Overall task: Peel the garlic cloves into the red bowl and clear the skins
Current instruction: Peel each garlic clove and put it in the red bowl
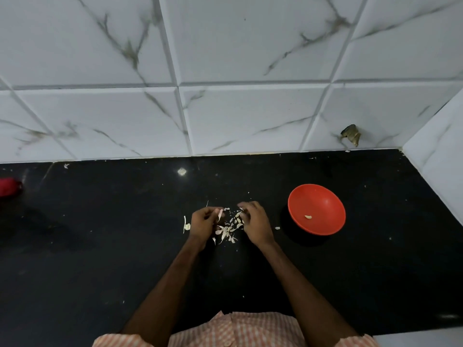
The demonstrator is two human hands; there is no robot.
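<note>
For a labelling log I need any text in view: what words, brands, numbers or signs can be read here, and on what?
None can be read.
The red bowl is plain.
The wall tiles carry only grey veining.
The black counter and the checked shirt show no lettering.
The red thing at the left edge is blurred and cut off; no text shows on it.
</note>
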